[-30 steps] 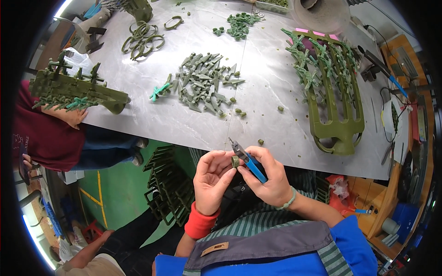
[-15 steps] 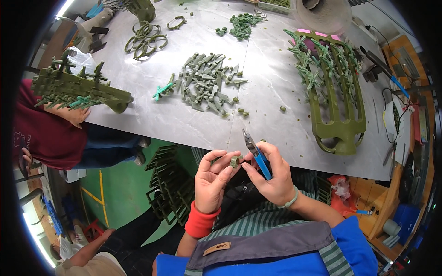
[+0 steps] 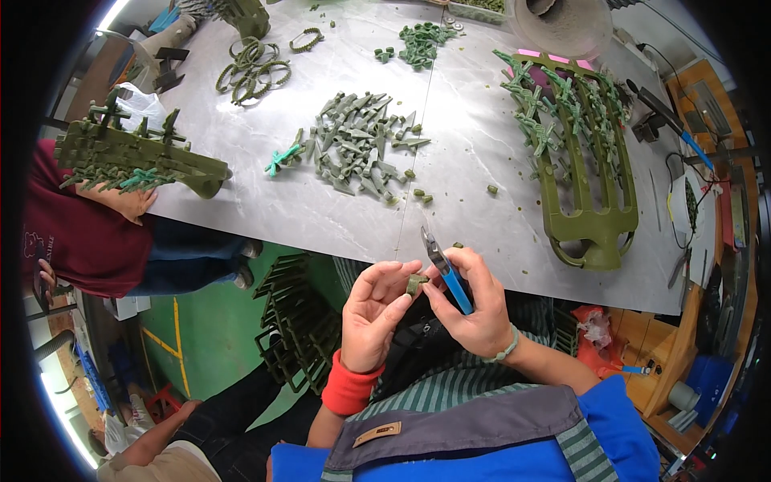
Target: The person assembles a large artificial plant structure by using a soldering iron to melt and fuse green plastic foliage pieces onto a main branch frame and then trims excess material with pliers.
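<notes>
Over the table's near edge, my left hand (image 3: 374, 315) pinches a small olive-green ring-like piece (image 3: 415, 283) between thumb and fingers. My right hand (image 3: 480, 312) is wrapped round blue-handled cutting pliers (image 3: 454, 283), their metal jaws pointing up and away from the piece. The tips of my right thumb and forefinger reach the piece from its right side. Beyond my hands lies a pile of grey-green pointed pieces (image 3: 357, 145), with a few olive bits (image 3: 422, 195) at its near side and a bright green branched piece (image 3: 281, 159) to its left.
A large olive rack (image 3: 590, 217) bearing green branched pieces lies at right. Olive rings (image 3: 253, 76) and green pieces (image 3: 422, 46) are farther back. At left another person's hand (image 3: 128, 201) is by a second loaded rack (image 3: 144, 157). Dark green frames (image 3: 293, 321) stand below the edge.
The small piece has turned between my fingers and my fingertips have shifted slightly. The pliers stay in my right hand, nearly in the same place.
</notes>
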Demonstrator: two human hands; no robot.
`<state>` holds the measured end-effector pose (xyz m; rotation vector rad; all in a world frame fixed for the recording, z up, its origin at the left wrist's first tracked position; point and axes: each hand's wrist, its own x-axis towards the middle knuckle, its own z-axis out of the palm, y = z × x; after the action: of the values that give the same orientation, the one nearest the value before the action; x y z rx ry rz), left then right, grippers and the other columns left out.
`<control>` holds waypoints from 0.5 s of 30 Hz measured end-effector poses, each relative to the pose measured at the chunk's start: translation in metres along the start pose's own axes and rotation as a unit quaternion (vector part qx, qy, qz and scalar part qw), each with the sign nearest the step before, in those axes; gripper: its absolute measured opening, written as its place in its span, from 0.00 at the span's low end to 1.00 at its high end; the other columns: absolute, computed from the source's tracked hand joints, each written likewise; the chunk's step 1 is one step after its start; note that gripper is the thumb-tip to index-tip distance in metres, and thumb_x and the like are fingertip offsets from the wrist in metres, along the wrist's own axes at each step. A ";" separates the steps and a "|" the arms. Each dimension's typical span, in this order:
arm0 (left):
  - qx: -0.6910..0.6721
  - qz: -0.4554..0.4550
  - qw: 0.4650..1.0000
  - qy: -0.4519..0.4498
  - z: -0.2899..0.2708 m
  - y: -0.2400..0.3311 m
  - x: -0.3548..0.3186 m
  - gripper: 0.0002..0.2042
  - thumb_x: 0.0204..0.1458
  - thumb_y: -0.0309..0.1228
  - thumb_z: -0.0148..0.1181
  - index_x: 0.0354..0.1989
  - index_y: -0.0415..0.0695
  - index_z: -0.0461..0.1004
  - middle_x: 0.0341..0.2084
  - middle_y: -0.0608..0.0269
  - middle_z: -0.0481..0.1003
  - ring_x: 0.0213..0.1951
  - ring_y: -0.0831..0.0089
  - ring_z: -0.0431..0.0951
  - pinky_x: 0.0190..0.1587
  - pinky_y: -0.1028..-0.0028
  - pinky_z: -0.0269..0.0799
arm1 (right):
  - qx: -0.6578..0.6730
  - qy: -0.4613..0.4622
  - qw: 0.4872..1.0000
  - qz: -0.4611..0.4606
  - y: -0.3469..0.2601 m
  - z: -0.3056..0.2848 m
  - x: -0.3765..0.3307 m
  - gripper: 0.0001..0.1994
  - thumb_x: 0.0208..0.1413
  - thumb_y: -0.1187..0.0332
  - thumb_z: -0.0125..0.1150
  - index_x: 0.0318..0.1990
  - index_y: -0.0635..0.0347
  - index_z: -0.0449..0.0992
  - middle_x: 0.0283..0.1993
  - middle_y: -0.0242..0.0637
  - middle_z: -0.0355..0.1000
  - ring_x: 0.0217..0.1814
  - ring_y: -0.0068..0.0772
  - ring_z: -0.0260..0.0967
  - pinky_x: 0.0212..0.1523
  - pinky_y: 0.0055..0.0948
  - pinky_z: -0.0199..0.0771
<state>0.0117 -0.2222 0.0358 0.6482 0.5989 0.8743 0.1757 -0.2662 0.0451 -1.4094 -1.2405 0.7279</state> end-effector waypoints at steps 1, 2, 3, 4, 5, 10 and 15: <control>0.000 0.000 1.000 0.000 -0.001 -0.001 0.000 0.20 0.58 0.14 0.52 0.60 0.38 0.63 0.58 0.44 0.70 0.62 0.59 0.70 0.66 0.62 0.65 | 0.000 0.000 1.000 0.000 -0.001 0.000 0.000 0.19 0.53 0.77 0.66 0.51 0.65 0.68 0.40 0.43 0.70 0.36 0.38 0.73 0.37 0.31 0.74; 0.010 0.005 1.000 -0.003 -0.004 -0.002 0.000 0.21 0.58 0.13 0.53 0.60 0.38 0.63 0.58 0.46 0.71 0.61 0.61 0.71 0.65 0.64 0.65 | 0.005 -0.006 1.000 -0.002 -0.002 0.000 0.000 0.19 0.52 0.77 0.66 0.51 0.64 0.68 0.40 0.43 0.71 0.36 0.37 0.73 0.37 0.31 0.74; 0.020 0.009 1.000 -0.006 -0.006 -0.004 0.000 0.21 0.57 0.13 0.54 0.60 0.38 0.63 0.57 0.48 0.72 0.60 0.62 0.72 0.64 0.65 0.66 | 0.009 -0.011 1.000 -0.004 -0.003 0.000 0.000 0.19 0.52 0.78 0.65 0.52 0.64 0.68 0.40 0.42 0.71 0.36 0.37 0.73 0.38 0.31 0.74; 0.020 0.009 1.000 -0.006 -0.006 -0.005 0.000 0.21 0.57 0.13 0.54 0.60 0.38 0.63 0.57 0.48 0.72 0.60 0.62 0.72 0.64 0.65 0.66 | 0.009 -0.011 1.000 -0.004 -0.003 0.000 0.000 0.19 0.52 0.78 0.65 0.52 0.64 0.68 0.40 0.42 0.71 0.36 0.37 0.73 0.38 0.31 0.74; 0.027 0.017 0.999 -0.003 -0.007 -0.006 0.001 0.22 0.57 0.13 0.55 0.59 0.38 0.63 0.56 0.48 0.72 0.59 0.63 0.72 0.63 0.66 0.66 | 0.010 -0.012 1.000 -0.007 -0.003 0.000 0.000 0.19 0.52 0.78 0.65 0.52 0.64 0.68 0.41 0.42 0.71 0.37 0.37 0.73 0.38 0.31 0.74; 0.030 0.018 0.999 0.012 -0.006 -0.005 0.002 0.22 0.56 0.13 0.56 0.59 0.39 0.63 0.56 0.48 0.72 0.58 0.65 0.73 0.63 0.66 0.67 | 0.020 -0.017 1.000 -0.008 -0.004 0.001 0.001 0.20 0.52 0.78 0.66 0.52 0.64 0.68 0.42 0.43 0.71 0.38 0.37 0.74 0.39 0.30 0.75; 0.056 0.030 0.998 0.006 -0.006 -0.004 0.001 0.22 0.56 0.12 0.55 0.59 0.39 0.63 0.57 0.46 0.72 0.59 0.64 0.73 0.63 0.67 0.67 | 0.036 -0.007 0.999 -0.008 -0.002 0.003 -0.001 0.19 0.53 0.77 0.66 0.52 0.65 0.68 0.42 0.43 0.72 0.38 0.37 0.74 0.39 0.31 0.75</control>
<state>0.0098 -0.2212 0.0285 0.7658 0.6453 0.9060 0.1722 -0.2661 0.0458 -1.3368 -1.2228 0.7657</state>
